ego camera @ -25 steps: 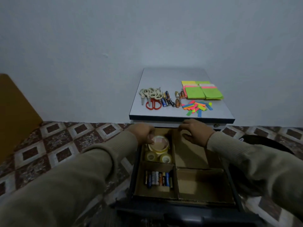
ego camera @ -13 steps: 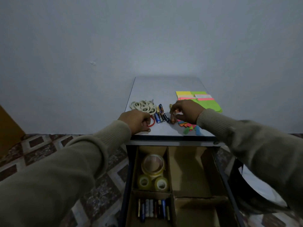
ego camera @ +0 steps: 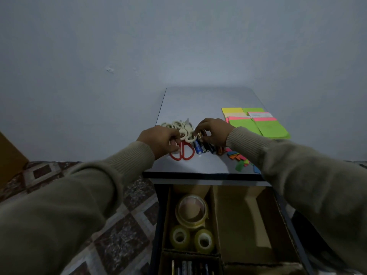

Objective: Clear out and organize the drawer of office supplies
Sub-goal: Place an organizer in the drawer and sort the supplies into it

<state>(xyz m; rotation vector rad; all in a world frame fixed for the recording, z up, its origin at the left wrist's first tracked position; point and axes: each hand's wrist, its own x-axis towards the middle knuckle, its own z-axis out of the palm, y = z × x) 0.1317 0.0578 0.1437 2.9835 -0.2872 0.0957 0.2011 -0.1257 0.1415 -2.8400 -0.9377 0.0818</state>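
Two drawer (ego camera: 246,217) compartments at lower centre look sorted, we judge: three tape rolls (ego camera: 191,211) above a row of batteries (ego camera: 190,268), the rest bare cardboard. On the counter (ego camera: 206,102) at mid-frame, our left hand (ego camera: 160,140) curls at the cream scissors (ego camera: 181,129) over the red scissors (ego camera: 183,152). Our right hand (ego camera: 214,132) pinches among loose batteries (ego camera: 200,147); sticky notes (ego camera: 256,123) and coloured tabs (ego camera: 241,157) remain unsorted.

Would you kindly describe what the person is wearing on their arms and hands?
Both arms are in long, loose sleeves of a plain olive-beige knit, ending in ribbed cuffs at the wrists. The left hand and right hand are bare: no gloves, rings or watch visible.
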